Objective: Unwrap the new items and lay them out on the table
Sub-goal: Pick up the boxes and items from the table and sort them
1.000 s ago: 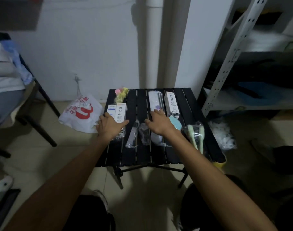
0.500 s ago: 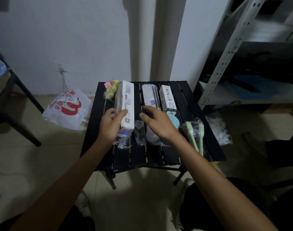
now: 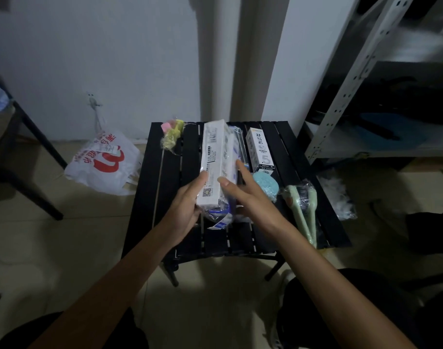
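The one camera, worn on the person's head, looks forward and steeply down from close above the small black slatted table (image 3: 286, 152), taking in the floor (image 3: 64, 248) around it, the white wall (image 3: 114, 59) behind and a metal shelf rack (image 3: 354, 79) at right.

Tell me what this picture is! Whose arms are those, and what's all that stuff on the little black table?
There is no machine here: those are a person's own arms. A camera worn on their head looks forward and down, so you see what they see. The left hand grips a long white box, held up over the black slatted table. The right hand reaches in with fairly straight fingers and touches the box's side. On the table lie a second white box, a round blue thing, green brushes in clear wrap and a pink and yellow bundle. A white bag with red print sits on the floor to the left.
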Tool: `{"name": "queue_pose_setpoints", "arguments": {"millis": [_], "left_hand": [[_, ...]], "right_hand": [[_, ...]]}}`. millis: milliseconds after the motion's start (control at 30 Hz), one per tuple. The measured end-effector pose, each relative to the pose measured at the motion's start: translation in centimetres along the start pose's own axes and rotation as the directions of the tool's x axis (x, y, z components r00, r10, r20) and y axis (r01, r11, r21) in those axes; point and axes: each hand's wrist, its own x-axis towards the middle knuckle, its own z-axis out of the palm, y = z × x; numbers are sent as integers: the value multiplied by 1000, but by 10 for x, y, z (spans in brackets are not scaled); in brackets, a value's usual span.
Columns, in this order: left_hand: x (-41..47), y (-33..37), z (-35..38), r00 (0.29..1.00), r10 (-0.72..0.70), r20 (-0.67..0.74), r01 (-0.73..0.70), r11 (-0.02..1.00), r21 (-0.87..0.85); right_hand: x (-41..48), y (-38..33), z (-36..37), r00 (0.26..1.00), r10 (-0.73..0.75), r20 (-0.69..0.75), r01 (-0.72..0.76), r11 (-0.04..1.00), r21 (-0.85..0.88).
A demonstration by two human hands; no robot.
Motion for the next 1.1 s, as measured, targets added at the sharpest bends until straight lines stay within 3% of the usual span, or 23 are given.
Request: {"name": "queue_pose_setpoints", "arguments": {"millis": [67,300,533,733,967,1100], "left_hand": [[-6,2,-2,1000,11,20,-13,997,74],[-25,4,-4,987,-60,147,34,985,170],[-46,-11,-7,990,-77,119,19,904,428],[-49,-27,-9,989,-18,148,-70,819,569],[-48,-16,-11,994,112,-5,-92,844,529],[-48,-5,-8,978,198,-70,-142,869,473]], "right_hand": [[-3,-1,-2,999,-43,-14,43,999,-15],[-16,2,-5,996,72,-57,-68,995,71],[-34,6,-12,969,127,-212,-101,986,129],[-31,15,-20,962,138,-237,-105,984,146],[-29,9,-22,959,124,-256,-85,984,158],[-30,2,-27,936,53,-348,-25,996,84]]}}
